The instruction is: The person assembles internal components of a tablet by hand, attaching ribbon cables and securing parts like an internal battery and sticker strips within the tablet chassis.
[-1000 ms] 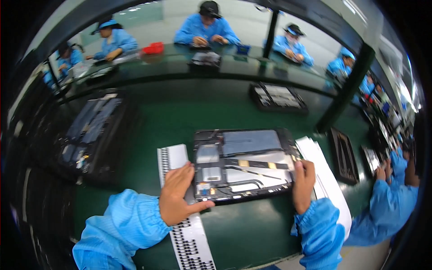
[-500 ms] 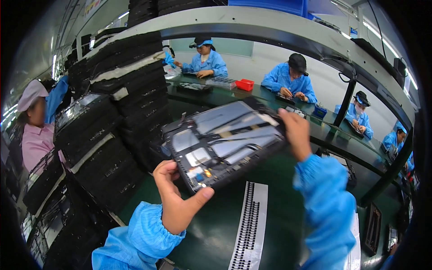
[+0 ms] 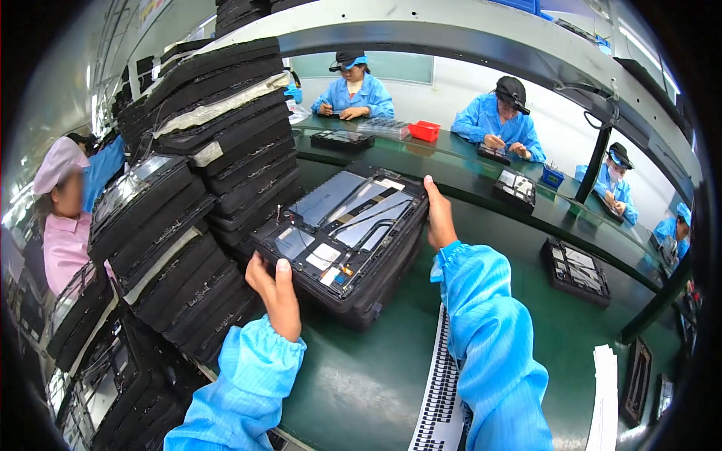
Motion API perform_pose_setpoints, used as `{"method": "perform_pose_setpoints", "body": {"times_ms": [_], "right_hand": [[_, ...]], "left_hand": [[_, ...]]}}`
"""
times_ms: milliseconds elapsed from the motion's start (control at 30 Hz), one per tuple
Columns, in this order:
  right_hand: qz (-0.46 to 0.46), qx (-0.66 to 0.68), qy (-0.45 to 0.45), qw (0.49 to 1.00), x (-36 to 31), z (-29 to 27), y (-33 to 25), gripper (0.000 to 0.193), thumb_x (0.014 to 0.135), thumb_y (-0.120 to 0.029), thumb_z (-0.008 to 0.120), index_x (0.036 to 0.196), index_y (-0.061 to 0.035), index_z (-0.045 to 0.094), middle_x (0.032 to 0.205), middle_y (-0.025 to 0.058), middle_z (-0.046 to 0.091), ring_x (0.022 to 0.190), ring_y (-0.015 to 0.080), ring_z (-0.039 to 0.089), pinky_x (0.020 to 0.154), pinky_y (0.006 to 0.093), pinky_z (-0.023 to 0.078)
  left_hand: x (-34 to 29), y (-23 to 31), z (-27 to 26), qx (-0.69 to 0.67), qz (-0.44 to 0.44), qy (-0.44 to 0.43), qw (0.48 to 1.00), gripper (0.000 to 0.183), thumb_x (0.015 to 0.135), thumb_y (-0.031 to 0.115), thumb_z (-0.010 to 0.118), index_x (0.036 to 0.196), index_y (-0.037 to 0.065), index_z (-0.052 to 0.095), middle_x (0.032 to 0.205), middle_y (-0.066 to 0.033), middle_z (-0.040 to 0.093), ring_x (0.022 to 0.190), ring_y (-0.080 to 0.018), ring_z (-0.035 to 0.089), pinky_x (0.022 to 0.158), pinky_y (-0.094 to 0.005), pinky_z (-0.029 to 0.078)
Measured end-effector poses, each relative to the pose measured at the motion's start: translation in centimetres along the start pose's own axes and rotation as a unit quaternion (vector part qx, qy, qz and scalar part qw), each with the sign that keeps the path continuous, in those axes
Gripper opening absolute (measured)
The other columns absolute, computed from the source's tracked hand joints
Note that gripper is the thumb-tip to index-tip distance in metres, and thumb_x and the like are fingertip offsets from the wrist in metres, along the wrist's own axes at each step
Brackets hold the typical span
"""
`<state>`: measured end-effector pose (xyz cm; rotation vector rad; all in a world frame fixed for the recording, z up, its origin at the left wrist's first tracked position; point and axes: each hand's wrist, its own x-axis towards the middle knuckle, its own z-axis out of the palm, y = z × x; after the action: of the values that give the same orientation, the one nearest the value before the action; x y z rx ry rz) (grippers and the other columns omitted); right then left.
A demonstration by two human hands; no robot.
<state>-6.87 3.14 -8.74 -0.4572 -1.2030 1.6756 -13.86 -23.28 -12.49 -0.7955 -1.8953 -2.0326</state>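
Observation:
An open tablet (image 3: 387, 218) with silver battery panels, dark cables and a small circuit board lies in a black foam tray (image 3: 331, 302). This tray rests on at least one more black tray at the middle of the green table. My left hand (image 3: 277, 295) holds its near left corner, thumb along the front edge. Around the far right side curls my right hand (image 3: 441, 216), fingertips at the corner and the rest partly hidden. A white strip with rows of small black pieces (image 3: 444, 376) lies on the table, partly covered by my right sleeve.
Tall stacks of black trays (image 3: 248, 173) crowd the left side. Another loaded tray (image 3: 577, 272) sits at the right, near white paper (image 3: 604, 383). On the raised shelf stand a red bin (image 3: 425, 131) and a blue basket (image 3: 552, 177). Several co-workers sit beyond; one person stands left.
The tray with the tablet has come down from a tilted, raised position onto another tray. Both hands moved with it, the right one leftward and lower. The view has shifted slightly.

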Motion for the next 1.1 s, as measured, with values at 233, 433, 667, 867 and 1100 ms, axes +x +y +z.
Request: {"method": "perform_pose_setpoints", "body": {"times_ms": [233, 433, 667, 867, 1100], "right_hand": [[-0.016, -0.035, 0.125, 0.991, 3.0, -1.2, 3.1, 0.051, 0.08, -0.045, 0.052, 0.098, 0.0031, 0.06, 0.103, 0.0185, 0.058, 0.095, 0.0266, 0.052, 0.082, 0.0347, 0.037], [-0.019, -0.162, 0.057, 0.985, 1.4, 0.8, 1.8, 0.061, 0.083, -0.048, 0.047, 0.114, 0.0051, 0.05, 0.113, 0.0157, 0.052, 0.104, 0.0205, 0.046, 0.09, 0.0325, 0.034], [-0.076, -0.354, 0.031, 0.932, -4.3, -7.5, -4.6, 0.052, 0.078, -0.041, 0.055, 0.098, 0.0065, 0.055, 0.096, 0.0228, 0.058, 0.093, 0.0305, 0.055, 0.079, 0.0358, 0.042], [-0.137, -0.56, 0.18, 0.797, -12.6, -26.6, -8.7, 0.021, 0.069, -0.018, 0.064, 0.08, 0.0001, 0.062, 0.078, 0.0147, 0.06, 0.072, 0.0265, 0.059, 0.067, 0.0329, 0.046], [-0.21, -0.731, 0.205, 0.615, -14.5, -36.1, -12.5, 0.025, 0.066, -0.007, 0.063, 0.089, -0.0009, 0.057, 0.096, 0.0156, 0.055, 0.091, 0.0345, 0.05, 0.081, 0.0407, 0.04]], "left_hand": [[-1.2, 0.1, 2.7, -0.135, 0.028, -0.061, 0.989, 0.06, 0.088, 0.026, 0.036, 0.131, -0.007, 0.008, 0.132, -0.0235, 0.018, 0.12, -0.0293, 0.023, 0.101, -0.0359, 0.015], [0.0, -2.3, 1.9, -0.108, -0.04, 0.03, 0.993, 0.059, 0.089, 0.025, 0.038, 0.131, -0.008, 0.013, 0.135, -0.0207, 0.02, 0.123, -0.0265, 0.022, 0.103, -0.0336, 0.015], [-4.7, 4.6, 0.4, 0.084, 0.128, 0.019, 0.988, 0.07, 0.081, 0.034, 0.051, 0.132, -0.001, 0.018, 0.137, -0.0168, 0.017, 0.126, -0.0265, 0.021, 0.103, -0.0386, 0.016], [-11.8, 9.2, 2.2, 0.152, 0.372, -0.644, 0.651, 0.056, 0.076, 0.037, 0.055, 0.118, 0.002, 0.045, 0.126, -0.0236, 0.035, 0.119, -0.0387, 0.03, 0.092, -0.0455, 0.029], [-9.6, 11.0, 12.1, 0.154, 0.403, -0.72, 0.543, 0.05, 0.077, 0.036, 0.054, 0.112, 0.002, 0.049, 0.115, -0.0222, 0.048, 0.105, -0.0329, 0.047, 0.088, -0.0409, 0.035]]}}
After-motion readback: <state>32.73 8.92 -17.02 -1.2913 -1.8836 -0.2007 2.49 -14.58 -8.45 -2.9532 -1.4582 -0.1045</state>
